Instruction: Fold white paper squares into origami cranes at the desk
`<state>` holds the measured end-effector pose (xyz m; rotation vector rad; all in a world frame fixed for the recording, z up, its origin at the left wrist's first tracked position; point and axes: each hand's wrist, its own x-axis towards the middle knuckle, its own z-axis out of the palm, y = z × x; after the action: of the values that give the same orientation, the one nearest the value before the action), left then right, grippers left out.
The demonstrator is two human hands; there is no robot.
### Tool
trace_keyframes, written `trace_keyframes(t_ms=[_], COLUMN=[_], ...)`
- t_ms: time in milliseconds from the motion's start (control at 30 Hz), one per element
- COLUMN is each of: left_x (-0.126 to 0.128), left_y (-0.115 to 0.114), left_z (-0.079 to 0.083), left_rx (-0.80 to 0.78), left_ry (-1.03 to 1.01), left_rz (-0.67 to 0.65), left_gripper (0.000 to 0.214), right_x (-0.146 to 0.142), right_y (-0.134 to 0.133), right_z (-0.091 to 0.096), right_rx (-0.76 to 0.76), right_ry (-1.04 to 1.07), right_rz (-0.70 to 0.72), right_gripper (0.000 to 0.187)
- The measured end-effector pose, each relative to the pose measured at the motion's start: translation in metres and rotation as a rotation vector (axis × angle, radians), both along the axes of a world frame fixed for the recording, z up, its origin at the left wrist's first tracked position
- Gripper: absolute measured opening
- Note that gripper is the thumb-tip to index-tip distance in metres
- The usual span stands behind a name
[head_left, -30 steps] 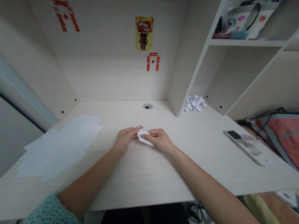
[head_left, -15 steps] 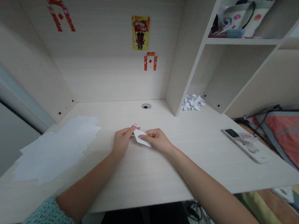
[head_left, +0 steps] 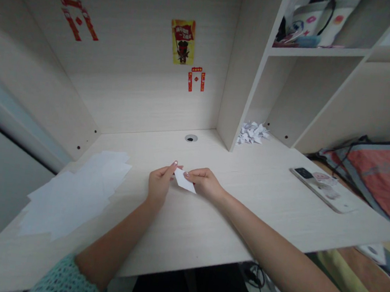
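Observation:
A small folded piece of white paper (head_left: 184, 180) is pinched between my two hands above the middle of the desk. My left hand (head_left: 159, 182) grips its left corner between thumb and fingertips. My right hand (head_left: 205, 183) holds its right edge, with the fingers curled over it. The paper is a narrow, pointed shape, and its folds are too small to make out. Both forearms reach in from the bottom of the view, in teal knit sleeves (head_left: 69, 279).
Loose white paper sheets (head_left: 74, 194) lie at the desk's left. Several small folded paper cranes (head_left: 252, 134) are heaped under the shelf unit (head_left: 244, 77). A white phone with stickers (head_left: 323, 189) lies at the right, beyond which is a bed with a red blanket (head_left: 383, 179).
The paper has tilted slightly between my hands, and more of it now shows. The view has shifted a little since the oldest frame. The hands still hold the paper.

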<state>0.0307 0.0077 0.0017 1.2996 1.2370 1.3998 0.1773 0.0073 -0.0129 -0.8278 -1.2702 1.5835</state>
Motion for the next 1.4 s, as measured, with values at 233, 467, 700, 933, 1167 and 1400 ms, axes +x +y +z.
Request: trace_keyframes(t_ms=[233, 467, 700, 933, 1167, 1400], left_x=[-0.002, -0.001, 0.0, 0.001, 0.001, 0.002], left_y=[-0.001, -0.008, -0.007, -0.009, -0.014, -0.01], left_z=[0.003, 0.011, 0.007, 0.01, 0.018, 0.011], left_rx=[0.015, 0.181, 0.081, 0.085, 0.262, 0.134], left_ry=[0.017, 0.223, 0.145, 0.175, 0.331, 0.137], left_rz=[-0.032, -0.095, -0.061, -0.066, -0.044, -0.064], left_gripper=[0.036, 0.023, 0.024, 0.025, 0.018, 0.02], right_x=[0.004, 0.006, 0.004, 0.005, 0.005, 0.004], right_y=[-0.002, -0.005, 0.0, 0.002, -0.003, -0.003], right_z=[0.004, 0.012, 0.001, -0.002, 0.007, 0.003], right_rx=[0.122, 0.251, 0.28, 0.225, 0.25, 0.238], right_ry=[-0.129, -0.243, -0.285, -0.222, -0.29, -0.341], right_rz=[-0.02, -0.043, -0.096, -0.06, 0.021, 0.022], right_gripper=[0.037, 0.04, 0.031, 0.027, 0.041, 0.046])
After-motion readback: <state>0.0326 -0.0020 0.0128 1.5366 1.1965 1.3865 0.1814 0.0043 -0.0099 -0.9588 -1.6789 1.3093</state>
